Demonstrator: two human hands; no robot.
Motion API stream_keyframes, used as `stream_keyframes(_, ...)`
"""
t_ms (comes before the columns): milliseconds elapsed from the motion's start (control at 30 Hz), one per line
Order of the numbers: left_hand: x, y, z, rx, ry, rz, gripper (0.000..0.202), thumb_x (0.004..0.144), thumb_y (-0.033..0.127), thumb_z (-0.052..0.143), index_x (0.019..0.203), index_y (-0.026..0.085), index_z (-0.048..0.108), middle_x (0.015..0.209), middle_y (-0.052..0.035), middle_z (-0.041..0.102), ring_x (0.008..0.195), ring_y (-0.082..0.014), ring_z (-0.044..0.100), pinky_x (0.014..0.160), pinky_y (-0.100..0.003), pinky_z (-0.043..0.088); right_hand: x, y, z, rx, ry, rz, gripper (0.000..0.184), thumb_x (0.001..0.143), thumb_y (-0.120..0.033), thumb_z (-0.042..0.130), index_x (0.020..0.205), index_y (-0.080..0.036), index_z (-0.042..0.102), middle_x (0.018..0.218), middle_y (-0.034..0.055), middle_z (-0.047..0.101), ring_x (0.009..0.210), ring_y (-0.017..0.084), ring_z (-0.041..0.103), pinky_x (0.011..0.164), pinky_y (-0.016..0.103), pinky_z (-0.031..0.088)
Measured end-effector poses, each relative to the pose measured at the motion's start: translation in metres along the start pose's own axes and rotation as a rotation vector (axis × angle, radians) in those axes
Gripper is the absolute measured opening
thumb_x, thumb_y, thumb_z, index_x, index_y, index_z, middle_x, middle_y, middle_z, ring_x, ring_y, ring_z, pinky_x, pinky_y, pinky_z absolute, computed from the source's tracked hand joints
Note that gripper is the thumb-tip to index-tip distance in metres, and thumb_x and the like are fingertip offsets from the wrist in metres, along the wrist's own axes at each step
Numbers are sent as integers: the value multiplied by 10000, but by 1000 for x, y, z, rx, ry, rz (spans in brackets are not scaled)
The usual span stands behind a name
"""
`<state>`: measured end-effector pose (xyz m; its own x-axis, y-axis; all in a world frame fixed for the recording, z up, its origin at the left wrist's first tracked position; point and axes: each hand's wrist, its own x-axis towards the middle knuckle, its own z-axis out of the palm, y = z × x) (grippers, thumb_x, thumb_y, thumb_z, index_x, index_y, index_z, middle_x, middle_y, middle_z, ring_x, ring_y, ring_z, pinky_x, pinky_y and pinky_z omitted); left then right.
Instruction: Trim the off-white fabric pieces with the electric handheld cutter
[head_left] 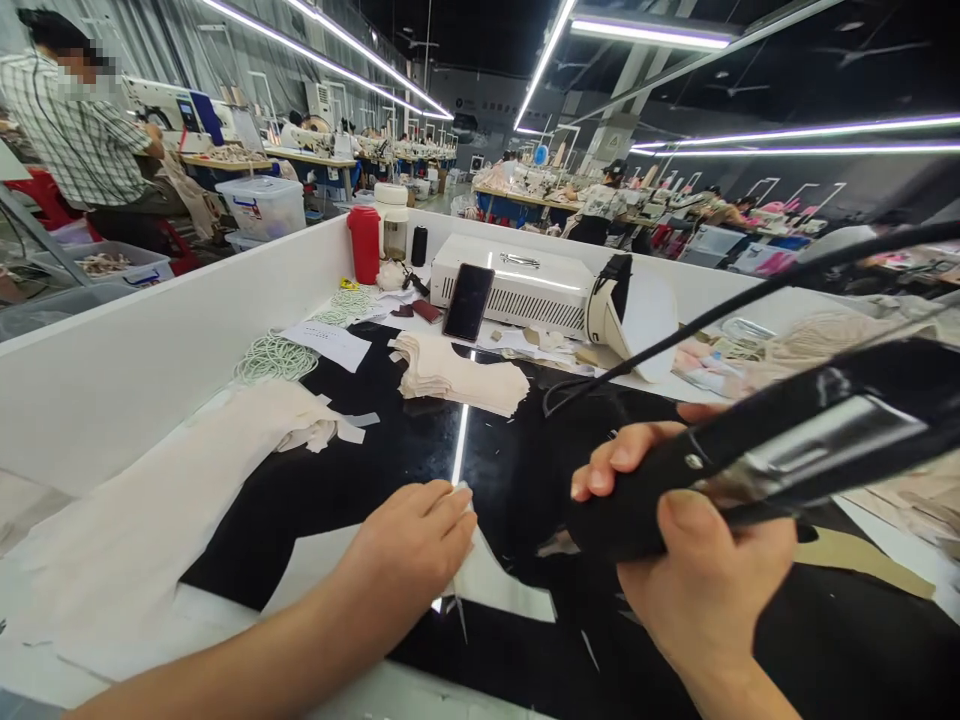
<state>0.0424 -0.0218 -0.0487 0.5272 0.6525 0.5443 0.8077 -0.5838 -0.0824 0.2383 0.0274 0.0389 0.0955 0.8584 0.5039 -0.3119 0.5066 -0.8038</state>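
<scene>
My left hand [420, 530] rests low on the black work surface [510, 460], its fingers bent together over a curved white piece [510, 585] that looks like cloth or paper. Under the fingers shows a thin pointed sliver [460, 612]; what it belongs to is hidden. Raised at the right, my right hand [697, 570] wraps round a black corded hand tool [757, 460] with a shiny metal plate along its side. A stack of cream fabric pieces [457, 375] lies beyond my hands. To the left spreads more cream fabric [172, 490].
White walls [150, 385] border the table. At the back stand a red tumbler [364, 245], a jar [393, 222], a phone [468, 302], a white metal box [517, 285] and a white visor [634, 315]. Pale green cord [276, 358] lies left. A person [82, 140] sits near a sewing machine.
</scene>
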Motion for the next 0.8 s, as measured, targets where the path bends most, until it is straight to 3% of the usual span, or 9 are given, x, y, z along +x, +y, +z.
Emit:
stream_keyframes(133, 6, 9, -8, -112, 65, 45, 171, 1088, 129, 516, 1145, 126, 678, 1178, -70, 749, 1105, -202, 680, 1000, -360, 560, -11, -11, -11, 16, 54, -4, 437, 751, -390, 901, 1091, -272, 654, 751, -35, 660, 581, 156, 618, 511, 309, 590)
stream_keyframes(333, 11, 34, -10, -310, -50, 170, 144, 1082, 239, 592, 1171, 136, 639, 1028, -55, 701, 1008, -187, 660, 934, -323, 556, -27, -19, -17, 36, 36, 3, 446, 772, -412, 889, 1111, -264, 638, 747, -25, 651, 564, 156, 614, 477, 301, 575)
stream_keyframes(567, 6, 33, -2, -296, -148, 161, 244, 1020, 343, 719, 1135, 149, 628, 992, -27, 647, 974, -194, 636, 924, -335, 532, -38, -14, -19, 31, -8, -4, 415, 826, -410, 853, 1149, -282, 627, 779, -23, 644, 594, 158, 624, 501, 308, 575)
stream_keyframes(800, 3, 33, -2, -318, -122, 155, 180, 1050, 304, 669, 1130, 146, 636, 988, -30, 665, 946, -201, 644, 890, -341, 537, -42, -10, -23, 29, -7, -3, 410, 833, -404, 843, 1166, -286, 633, 789, -26, 649, 602, 158, 635, 510, 306, 590)
